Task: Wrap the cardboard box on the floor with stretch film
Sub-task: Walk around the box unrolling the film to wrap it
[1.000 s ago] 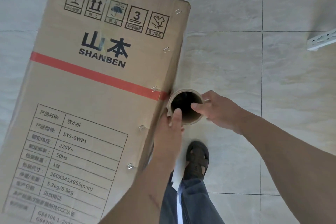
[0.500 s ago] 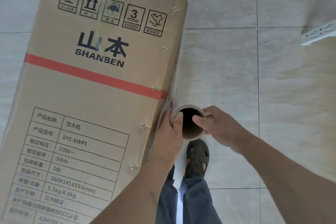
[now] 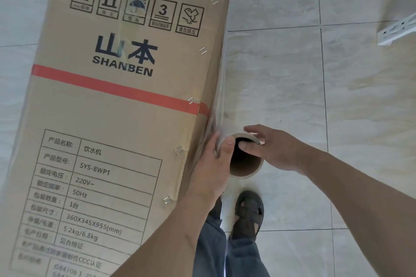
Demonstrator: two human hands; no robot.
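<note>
Holding the stretch film roll (image 3: 244, 165) upright by its top rim is how I have it now: my left hand (image 3: 212, 168) has its thumb hooked over the near-left edge of the cardboard core, fingers curled round the outside, and my right hand (image 3: 273, 149) pinches the far-right edge, thumb inside the tube and fingers outside. Both grips are closed on the roll.

The cardboard box (image 3: 112, 119) stands on the tiled floor (image 3: 292, 74), immediately left of my left grip, its long stapled corner running up and away from the roll. A sheet of stretch film (image 3: 219, 87) runs from the roll onto that corner and looks stuck to the side face; I cannot tell how many layers are already on.

To do this pass well, I judge the roll should stay close to the box wall and parallel to the corner, so the film lays flat rather than roping. I would keep the grips loose enough for the core to spin, yet drag a little with the thumbs for tension. My sandalled foot (image 3: 248, 211) is right below the roll, so I should step round without kicking it. A white slotted bracket (image 3: 398, 30) lies well beyond my right grip, worth avoiding.
</note>
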